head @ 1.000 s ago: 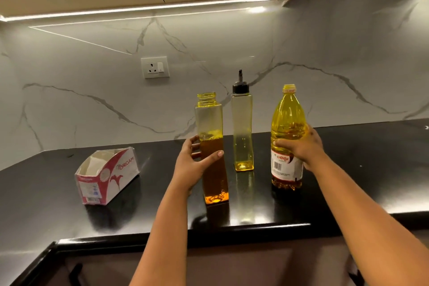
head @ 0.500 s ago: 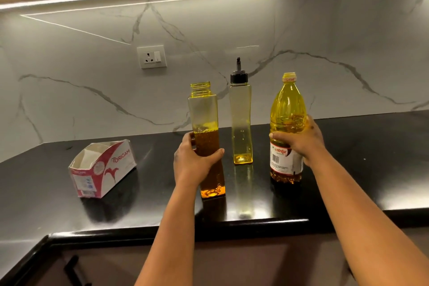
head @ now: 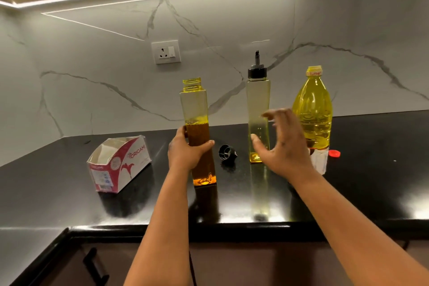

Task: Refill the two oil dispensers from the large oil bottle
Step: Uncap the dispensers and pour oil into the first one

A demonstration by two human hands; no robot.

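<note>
Uncapped dispenser (head: 197, 132) stands upright, left-hand fingers (head: 185, 133) wrapped around it.

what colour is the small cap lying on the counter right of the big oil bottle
Red. The small cap lies beside the big oil bottle, seen in the head view.

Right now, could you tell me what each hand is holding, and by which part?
The left hand grips the uncapped dispenser around its middle. The right hand holds nothing, fingers spread.
</note>
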